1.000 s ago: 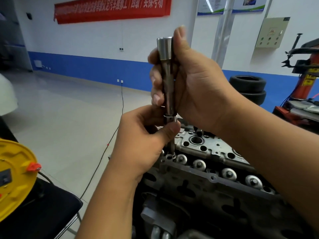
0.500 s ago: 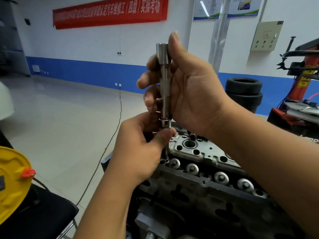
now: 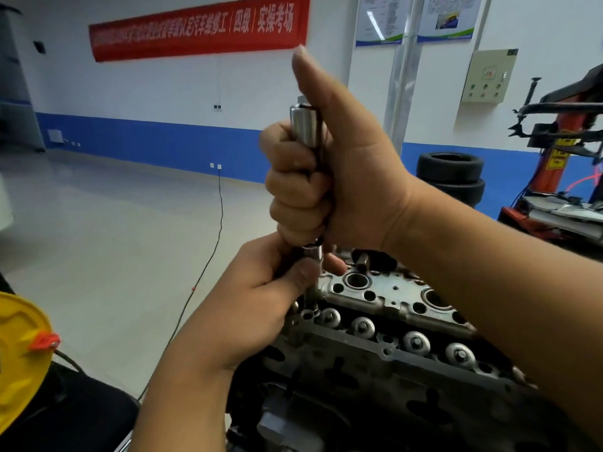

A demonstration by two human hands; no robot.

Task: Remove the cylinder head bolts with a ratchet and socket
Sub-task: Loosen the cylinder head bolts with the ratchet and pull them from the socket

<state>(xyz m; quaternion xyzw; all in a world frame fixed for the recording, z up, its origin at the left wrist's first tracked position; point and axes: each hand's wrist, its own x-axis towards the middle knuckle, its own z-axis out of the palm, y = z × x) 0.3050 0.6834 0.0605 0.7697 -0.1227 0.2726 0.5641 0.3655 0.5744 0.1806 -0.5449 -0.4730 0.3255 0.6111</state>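
Since the earlier frame the right hand (image 3: 329, 177) has closed its fingers fully round the upright tool shaft (image 3: 305, 132), where before they were spread loosely, and its thumb now stands straight up beside the shaft's top. Nearest the camera, a yellow disc (image 3: 19, 357) with an orange tab sits at the left edge, above a black seat. Just beyond, the left hand (image 3: 257, 308) pinches the socket (image 3: 313, 252) at the shaft's lower end between thumb and curled fingers, directly below the right fist. From the socket a thin stem runs down into the near left corner of the cylinder head (image 3: 391, 324), which lies under both forearms with a row of round silver caps along its near side and open bores behind. Whether the stem carries a bolt cannot be told. Farther off, a black cable (image 3: 215, 236) crosses the pale floor to a wall outlet. Stacked tyres (image 3: 452, 177) and a red machine (image 3: 561, 158) stand to the right, and a red banner (image 3: 199, 27) hangs on the far wall.
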